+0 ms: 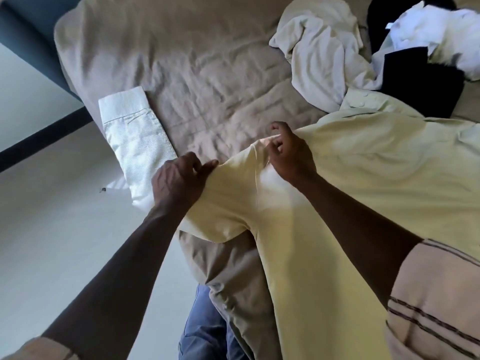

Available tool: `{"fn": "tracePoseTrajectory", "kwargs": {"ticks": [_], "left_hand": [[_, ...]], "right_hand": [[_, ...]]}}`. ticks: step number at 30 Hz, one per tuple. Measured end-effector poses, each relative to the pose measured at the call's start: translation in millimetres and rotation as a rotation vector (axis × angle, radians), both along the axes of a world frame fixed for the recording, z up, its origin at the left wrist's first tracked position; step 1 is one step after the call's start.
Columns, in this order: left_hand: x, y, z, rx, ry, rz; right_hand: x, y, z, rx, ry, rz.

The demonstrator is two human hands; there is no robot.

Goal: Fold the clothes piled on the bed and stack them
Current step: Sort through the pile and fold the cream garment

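I find the left hand (pixel 179 183) and right hand (pixel 288 152) each pinching the yellow shirt (pixel 376 178) at its sleeve. Judged purpose: spreading it flat for folding.

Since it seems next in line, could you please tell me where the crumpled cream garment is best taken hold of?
Probably the loose left edge of the crumpled cream garment, approached from the left over the bedcover. It lies free; its right side bunches against the black garment and the pale yellow shirt, which the left hand and right hand pinch.
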State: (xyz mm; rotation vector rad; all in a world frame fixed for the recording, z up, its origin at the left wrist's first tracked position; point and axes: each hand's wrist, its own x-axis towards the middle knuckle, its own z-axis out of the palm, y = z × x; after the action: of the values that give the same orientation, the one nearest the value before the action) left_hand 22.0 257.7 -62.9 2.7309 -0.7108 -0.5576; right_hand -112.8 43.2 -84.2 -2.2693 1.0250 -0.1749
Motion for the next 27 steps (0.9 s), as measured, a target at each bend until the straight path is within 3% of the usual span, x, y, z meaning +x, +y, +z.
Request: {"fn": "tracePoseTrajectory", "kwargs": {"ticks": [3,8,11,13,16,20,23,25,27], "left_hand": [[-6,13,-2,0.003,-0.157,0.007],[-17,22,-9,0.066,-0.068,-0.264],[-9,30,-5,0.121,-0.08,-0.114],[-16,27,-1,0.099,-0.206,-0.068],[-52,5,5,-0.073,-0.299,-0.263],[-99,-66,4,-0.352,-0.123,-0.45],[-116,-136,4,-0.525,-0.025,-0.434],[-117,-189,7,-0.558,-0.008,-0.366],[-114,-240,17,-0.509,0.005,-0.317]], "right_hand": [[-20,26,-14,-0.06,-0.04,0.133],[-54,74,-19,-0.361,0.03,0.295],[-78,94,-24,-0.343,0.057,0.327],[-95,100,-36,-0.319,0.153,0.373],[-106,104,-44,-0.266,0.121,0.41],[-112,76,-27,-0.226,-0.154,0.08],[-127,22,-4,-0.224,-0.378,-0.281],[-141,-31,13,-0.314,-0.395,-0.412],[-155,-91,25,-0.449,-0.292,-0.452]]}}
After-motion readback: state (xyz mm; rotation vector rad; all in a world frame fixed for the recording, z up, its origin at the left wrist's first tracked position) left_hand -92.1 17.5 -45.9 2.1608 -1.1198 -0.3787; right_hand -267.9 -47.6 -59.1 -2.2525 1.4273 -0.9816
